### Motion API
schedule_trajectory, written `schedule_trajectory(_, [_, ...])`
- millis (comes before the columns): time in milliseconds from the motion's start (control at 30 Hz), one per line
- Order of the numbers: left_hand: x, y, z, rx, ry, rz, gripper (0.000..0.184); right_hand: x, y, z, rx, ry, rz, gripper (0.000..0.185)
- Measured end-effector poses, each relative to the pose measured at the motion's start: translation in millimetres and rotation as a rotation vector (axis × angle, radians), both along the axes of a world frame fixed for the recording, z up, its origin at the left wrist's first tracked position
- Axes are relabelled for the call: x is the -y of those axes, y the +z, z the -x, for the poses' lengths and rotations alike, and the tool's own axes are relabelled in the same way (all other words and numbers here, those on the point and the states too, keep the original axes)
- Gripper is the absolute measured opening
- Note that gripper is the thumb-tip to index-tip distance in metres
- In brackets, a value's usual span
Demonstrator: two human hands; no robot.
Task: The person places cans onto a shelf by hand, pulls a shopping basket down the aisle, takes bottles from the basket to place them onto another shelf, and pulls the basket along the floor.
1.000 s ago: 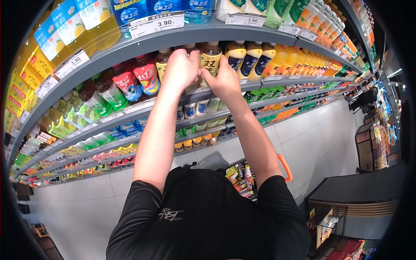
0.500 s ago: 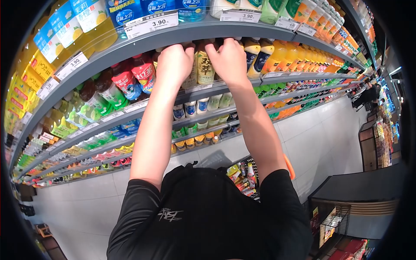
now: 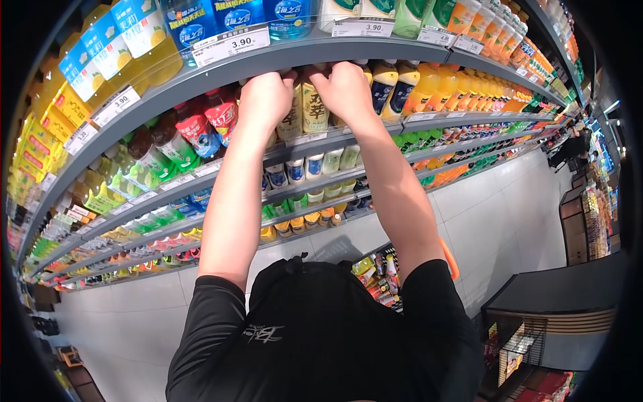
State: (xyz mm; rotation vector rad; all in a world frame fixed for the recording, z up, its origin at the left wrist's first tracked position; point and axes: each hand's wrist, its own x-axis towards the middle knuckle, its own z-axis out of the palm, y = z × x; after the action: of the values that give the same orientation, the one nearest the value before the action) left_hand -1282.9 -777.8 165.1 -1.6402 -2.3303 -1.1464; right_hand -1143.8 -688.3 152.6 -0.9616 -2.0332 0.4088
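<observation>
Both hands reach into the second shelf from the top. My left hand (image 3: 266,100) is at the tops of the bottles, beside a pale-labelled bottle (image 3: 291,118); its fingertips are hidden behind the hand and the shelf edge. A yellow-labelled bottle (image 3: 315,107) stands upright between the hands. My right hand (image 3: 343,92) is just right of it, thumb near its cap, the other fingers out of sight. Dark-blue-labelled bottles (image 3: 382,86) stand to the right. Red-labelled bottles (image 3: 221,112) are to the left.
The upper shelf edge (image 3: 321,50), with price tags, runs just above the hands. Lower shelves hold rows of drinks. A basket of packaged goods (image 3: 382,276) with an orange handle (image 3: 450,258) is beside the body. A dark counter (image 3: 556,295) stands at the right.
My right hand has moved from the yellow-labelled bottle's right side up to the bottle tops. My left hand has shifted slightly left, uncovering more of the pale-labelled bottle.
</observation>
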Motion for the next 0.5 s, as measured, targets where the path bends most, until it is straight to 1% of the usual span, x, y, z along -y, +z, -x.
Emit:
schedule_trajectory(67, [-0.2, 0.8, 1.3, -0.001, -0.021, 0.018, 0.032, -4.3, -0.8, 0.5, 0.028, 0.007, 0.012, 0.039])
schedule_trajectory(133, [-0.2, -0.2, 6.3, 0.013, -0.076, 0.06, 0.031, -7.8, -3.9, 1.6, 0.03, 0.014, -0.035, 0.039])
schedule_trajectory(267, [-2.0, -0.4, 7.2, 0.025, -0.089, 0.057, 0.028, -11.6, -6.7, 2.9, 0.021, 0.026, -0.133, 0.039])
schedule_trajectory(500, [-4.8, -8.7, 11.7, -0.012, -0.094, 0.029, 0.026, -8.2, -7.4, 2.4, 0.025, 0.03, -0.103, 0.041])
